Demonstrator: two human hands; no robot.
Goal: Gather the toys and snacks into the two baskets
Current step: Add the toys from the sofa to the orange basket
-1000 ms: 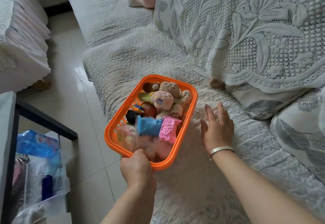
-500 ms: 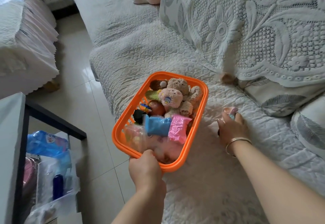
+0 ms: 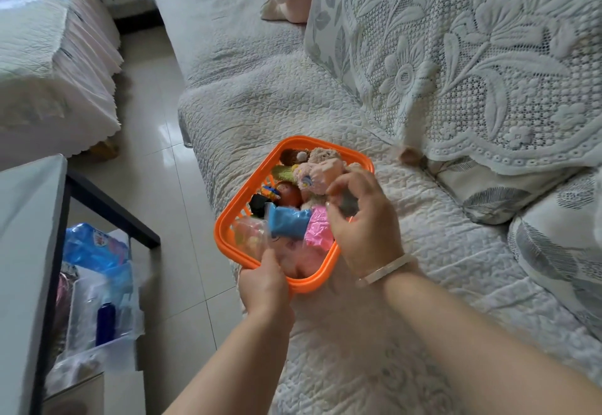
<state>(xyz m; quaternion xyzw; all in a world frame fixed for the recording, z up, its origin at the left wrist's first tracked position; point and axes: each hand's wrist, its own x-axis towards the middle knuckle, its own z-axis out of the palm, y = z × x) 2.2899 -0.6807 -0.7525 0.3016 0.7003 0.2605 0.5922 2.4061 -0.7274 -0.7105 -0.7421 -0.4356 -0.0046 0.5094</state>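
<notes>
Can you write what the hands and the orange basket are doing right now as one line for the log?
left hand: grips orange basket rim | right hand: over basket, small item in fingers | basket: on sofa, full

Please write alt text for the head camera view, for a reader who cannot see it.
A left hand holds the near rim of an orange basket of plush toys and snack packets on a sofa. The right hand hovers over it, fingers curled around a small, blurred item.
</notes>
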